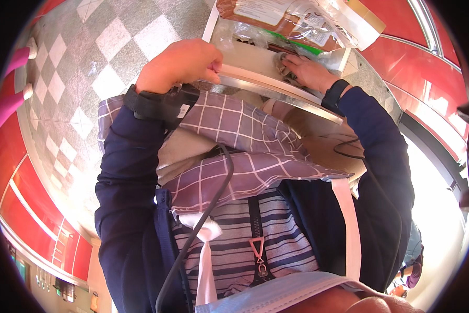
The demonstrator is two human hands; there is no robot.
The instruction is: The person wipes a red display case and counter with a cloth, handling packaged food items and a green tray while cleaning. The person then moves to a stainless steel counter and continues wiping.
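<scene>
A pulled-out white drawer lies before me, its front panel edge towards my body. My right hand is inside it at the right, fingers pressed on a crumpled greyish cloth. At the drawer's left front corner is my left hand, with curled fingers and the thumb close to the edge. Whether it grips the edge cannot be seen. Farther back in the drawer are clear plastic bags and a brown package with printed labels.
Red glossy cabinets stand to the right, and more red cabinet doors to the left. Checkered tiles cover the floor. Another person's legs show at the far left; part of a person shows at lower right.
</scene>
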